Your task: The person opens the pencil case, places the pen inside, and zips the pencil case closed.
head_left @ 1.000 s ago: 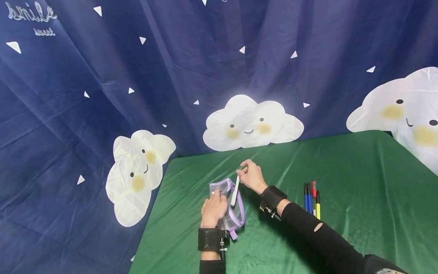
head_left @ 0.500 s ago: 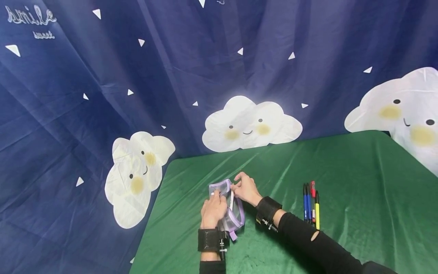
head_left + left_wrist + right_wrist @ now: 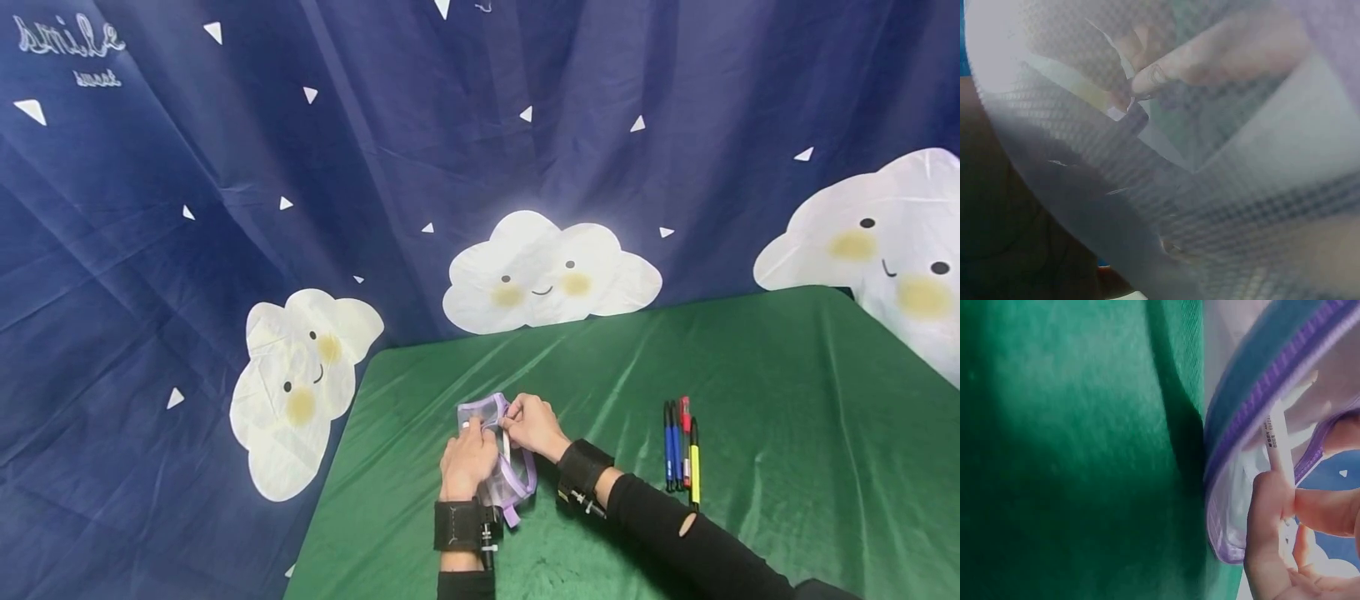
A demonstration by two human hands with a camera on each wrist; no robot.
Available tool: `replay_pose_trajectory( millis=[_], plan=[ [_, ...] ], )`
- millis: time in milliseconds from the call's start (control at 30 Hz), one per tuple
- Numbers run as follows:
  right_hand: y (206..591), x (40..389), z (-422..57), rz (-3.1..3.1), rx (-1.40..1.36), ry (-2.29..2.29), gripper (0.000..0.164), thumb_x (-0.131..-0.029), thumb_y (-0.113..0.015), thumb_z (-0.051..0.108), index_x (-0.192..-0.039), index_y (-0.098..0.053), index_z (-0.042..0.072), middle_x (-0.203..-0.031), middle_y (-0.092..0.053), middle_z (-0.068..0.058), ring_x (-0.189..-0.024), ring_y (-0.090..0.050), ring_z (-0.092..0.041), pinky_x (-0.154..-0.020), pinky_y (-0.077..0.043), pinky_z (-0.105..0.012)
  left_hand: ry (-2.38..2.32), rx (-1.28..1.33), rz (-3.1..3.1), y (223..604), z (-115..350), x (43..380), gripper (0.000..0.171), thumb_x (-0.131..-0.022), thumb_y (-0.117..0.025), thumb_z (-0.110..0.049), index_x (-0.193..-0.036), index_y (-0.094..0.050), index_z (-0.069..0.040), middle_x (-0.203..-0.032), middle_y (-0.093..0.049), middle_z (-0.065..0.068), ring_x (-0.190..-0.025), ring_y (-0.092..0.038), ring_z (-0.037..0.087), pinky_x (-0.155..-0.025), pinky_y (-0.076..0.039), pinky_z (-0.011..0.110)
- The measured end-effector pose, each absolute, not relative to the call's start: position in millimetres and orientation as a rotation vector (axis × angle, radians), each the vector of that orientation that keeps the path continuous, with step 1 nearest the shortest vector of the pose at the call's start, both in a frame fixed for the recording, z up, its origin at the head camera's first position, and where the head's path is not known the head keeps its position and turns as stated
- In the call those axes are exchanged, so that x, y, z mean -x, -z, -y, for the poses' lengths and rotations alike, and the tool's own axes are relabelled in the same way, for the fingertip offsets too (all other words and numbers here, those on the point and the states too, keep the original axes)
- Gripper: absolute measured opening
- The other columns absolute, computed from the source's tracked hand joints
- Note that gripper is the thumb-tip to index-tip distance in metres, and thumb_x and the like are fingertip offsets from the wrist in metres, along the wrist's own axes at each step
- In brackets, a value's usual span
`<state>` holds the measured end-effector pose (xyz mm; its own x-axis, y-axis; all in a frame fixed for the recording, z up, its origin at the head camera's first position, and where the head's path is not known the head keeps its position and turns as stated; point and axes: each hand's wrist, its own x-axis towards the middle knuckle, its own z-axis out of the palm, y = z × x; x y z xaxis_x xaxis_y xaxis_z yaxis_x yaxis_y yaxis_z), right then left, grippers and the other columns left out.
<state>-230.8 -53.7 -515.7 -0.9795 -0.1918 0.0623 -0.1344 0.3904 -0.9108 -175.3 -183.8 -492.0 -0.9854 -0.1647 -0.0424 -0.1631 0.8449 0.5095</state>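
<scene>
A clear mesh pencil pouch (image 3: 532, 473) with purple zipper edging lies unzipped on the green cloth, its mouth gaping. My left hand (image 3: 468, 460) grips its left side; in the right wrist view, fingers (image 3: 1342, 434) of it hold the purple rim. Between thumb and forefinger, my right hand (image 3: 534, 427) pinches a slim white pen (image 3: 1279, 444) with small dark print. The pen's far part is inside the pouch, its upper end by the fingers. Mesh fills the left wrist view and blurs what lies behind, where a right-hand finger (image 3: 1197, 62) shows through.
To the right on the green cloth (image 3: 810, 417) lie two blue pens (image 3: 672, 446), a red pen (image 3: 686, 421) and a yellow pen (image 3: 694, 467), side by side. A dark blue curtain (image 3: 420, 108) with clouds hangs behind the table.
My right hand has moved down and slightly left toward the pouch, taking the white pen deeper into it. The left hand has stayed on the pouch.
</scene>
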Motion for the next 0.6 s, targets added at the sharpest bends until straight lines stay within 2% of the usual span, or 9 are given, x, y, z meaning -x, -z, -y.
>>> replay_pose_trajectory(
  millis=[133, 367, 600],
  plan=[
    [520, 226, 55, -2.539, 0.355, 1.708, 0.010, -0.085, -0.071, 0.004, -0.080, -0.062, 0.004, -0.061, -0.071, -0.002, -0.046, -0.067, -0.010, -0.047, -0.056, -0.024, 0.814, -0.267, 3.017, 494, 184, 175, 0.045, -0.102, -0.038, -0.026, -0.138, -0.055, -0.006, -0.138, -0.064, 0.019, -0.111, -0.060, 0.048, -0.093, -0.047, 0.062],
    [521, 224, 58, -2.549, 0.361, 1.662, 0.009, -0.084, -0.072, 0.006, -0.080, -0.064, 0.005, -0.064, -0.073, -0.003, -0.048, -0.064, -0.006, -0.050, -0.053, -0.022, 0.810, -0.265, 3.026, 494, 183, 176, 0.045, -0.101, -0.037, -0.027, -0.137, -0.055, -0.007, -0.137, -0.065, 0.018, -0.108, -0.061, 0.047, -0.091, -0.048, 0.060],
    [516, 219, 61, -2.507, 0.336, 1.590, 0.012, -0.077, -0.072, 0.003, -0.086, -0.066, 0.000, -0.068, -0.072, -0.005, -0.056, -0.064, -0.010, -0.050, -0.050, -0.021, 0.793, -0.253, 3.036, 492, 184, 176, 0.044, -0.102, -0.038, -0.025, -0.138, -0.054, -0.005, -0.137, -0.064, 0.020, -0.112, -0.059, 0.049, -0.094, -0.047, 0.061]
  ],
)
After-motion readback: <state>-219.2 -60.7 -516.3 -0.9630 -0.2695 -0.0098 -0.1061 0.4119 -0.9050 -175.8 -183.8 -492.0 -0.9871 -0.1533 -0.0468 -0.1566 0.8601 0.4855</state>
